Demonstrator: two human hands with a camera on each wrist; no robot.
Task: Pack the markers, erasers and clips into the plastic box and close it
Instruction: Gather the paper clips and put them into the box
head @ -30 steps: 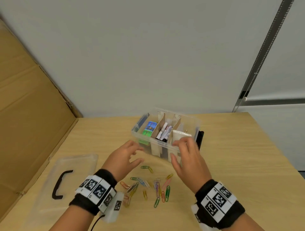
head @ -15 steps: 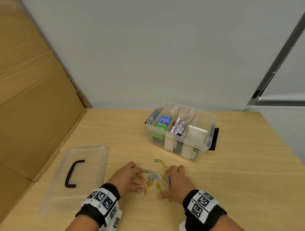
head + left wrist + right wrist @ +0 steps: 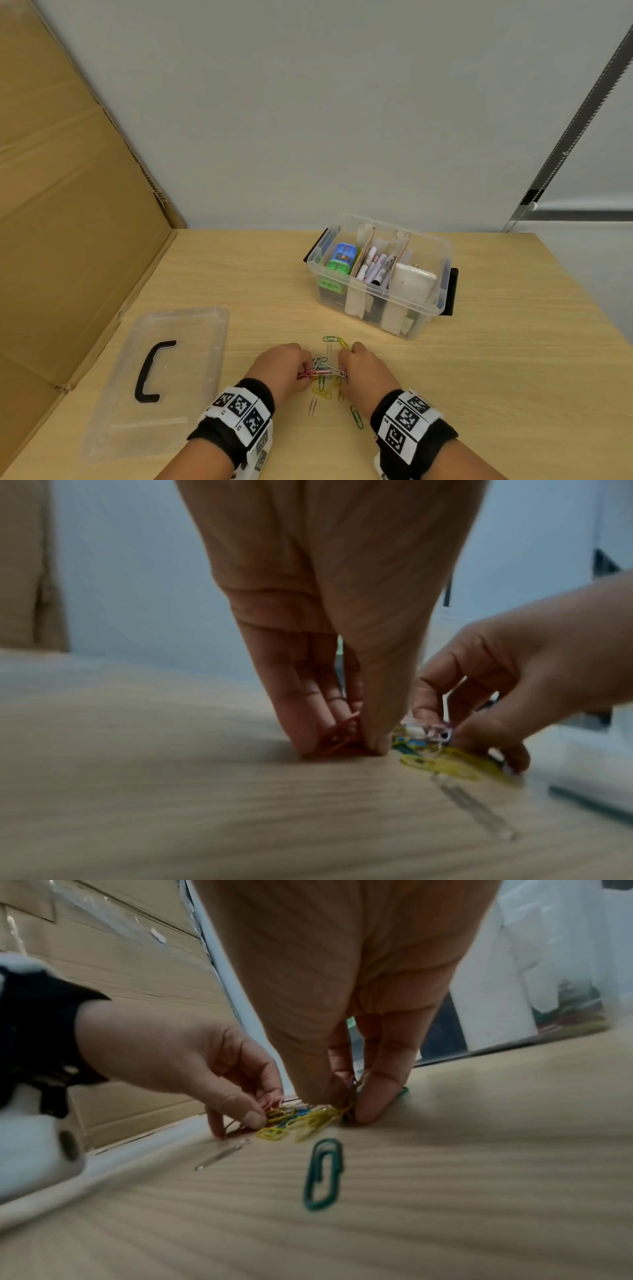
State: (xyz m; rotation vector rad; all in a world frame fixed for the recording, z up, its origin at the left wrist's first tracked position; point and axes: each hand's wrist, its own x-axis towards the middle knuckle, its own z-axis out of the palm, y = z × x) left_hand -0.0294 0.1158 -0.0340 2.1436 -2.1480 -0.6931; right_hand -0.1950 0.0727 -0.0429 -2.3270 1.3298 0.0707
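Several coloured paper clips (image 3: 325, 373) lie bunched on the wooden table between my two hands. My left hand (image 3: 279, 368) pinches red and orange clips (image 3: 337, 741) against the table. My right hand (image 3: 363, 370) pinches yellow clips (image 3: 318, 1115) from the other side. A green clip (image 3: 323, 1173) and a silver clip (image 3: 312, 406) lie loose nearer to me. Farther right stands the clear plastic box (image 3: 438, 308), open, holding erasers (image 3: 342, 257), markers (image 3: 375, 267) and a white pouch (image 3: 412, 282).
The clear lid (image 3: 164, 377) with a black handle lies flat at the left. A cardboard sheet (image 3: 68, 205) leans along the table's left side. A green and a yellow clip (image 3: 334, 340) lie just beyond my hands.
Both hands came back from the box to the clips, then drew together and raked the scattered clips into one bunch. The fingers now pinch the bunch from both sides.
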